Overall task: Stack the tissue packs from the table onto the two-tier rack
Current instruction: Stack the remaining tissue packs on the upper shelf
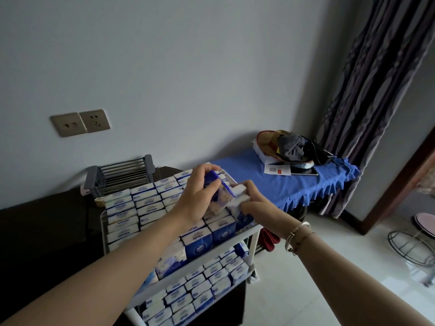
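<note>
Tissue pack [220, 188] in left grip [195, 194]; right grip [253, 202] pinching another above rack [253, 231].

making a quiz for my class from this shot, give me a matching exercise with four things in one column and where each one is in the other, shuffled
Things
1. tissue pack
2. straw hat
3. wall sockets
4. bracelet

Places
A. on the blue-covered table
B. on the right wrist
C. on the grey wall, upper left of the rack
D. gripped by the left hand, over the rack's top tier, with the right hand pinching another pack beside it

Pairs: 1-D, 2-A, 3-C, 4-B
</note>
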